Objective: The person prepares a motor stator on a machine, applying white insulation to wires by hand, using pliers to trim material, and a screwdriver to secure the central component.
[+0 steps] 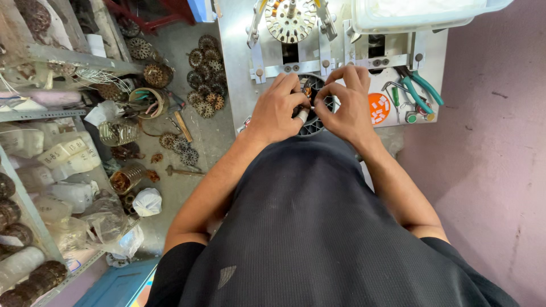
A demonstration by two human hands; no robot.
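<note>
My left hand (277,109) and my right hand (348,102) meet over a round dark slotted stator core (316,126) set in the grey metal bench (234,68). Fingers of both hands pinch at copper wire (307,90) at the core's top edge. A white tape wrap covers one left fingertip. Most of the core is hidden under my hands. Above them a round slotted metal disc (290,20) sits in a bracket on the machine.
Green-handled pliers (418,91) and an orange round sticker (379,108) lie right of my hands. A clear plastic tub (421,14) stands at top right. Several stator cores (205,74) lie on the floor at left, beside shelves (40,170) of bagged parts.
</note>
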